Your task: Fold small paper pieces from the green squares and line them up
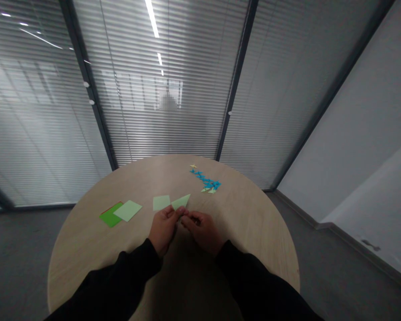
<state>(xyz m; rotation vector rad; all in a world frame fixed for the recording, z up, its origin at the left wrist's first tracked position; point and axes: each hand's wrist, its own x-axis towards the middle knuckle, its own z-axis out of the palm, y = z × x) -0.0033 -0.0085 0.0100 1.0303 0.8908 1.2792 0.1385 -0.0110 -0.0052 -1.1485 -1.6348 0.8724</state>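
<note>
A pale green piece of paper (pixel 181 202), folded to a pointed shape, is raised over the table in front of me. My left hand (pixel 164 226) pinches its lower left part between thumb and fingers. My right hand (pixel 202 229) is closed at the paper's lower right edge, fingertips meeting those of the left; the pinched part is mostly hidden by the fingers. Just behind my left hand lies a flat pale green sheet (pixel 161 203). Farther left, another pale green sheet (pixel 128 210) partly overlaps a bright green stack of paper (pixel 111 217).
The round wooden table (pixel 254 227) carries several small blue folded paper pieces (pixel 207 182) at its far right. A yellowish folded star (pixel 193 166) and pale green folded pieces (pixel 211 190) lie beside them. Glass panels with blinds (pixel 167 133) stand behind; a white wall (pixel 361 156) is at right.
</note>
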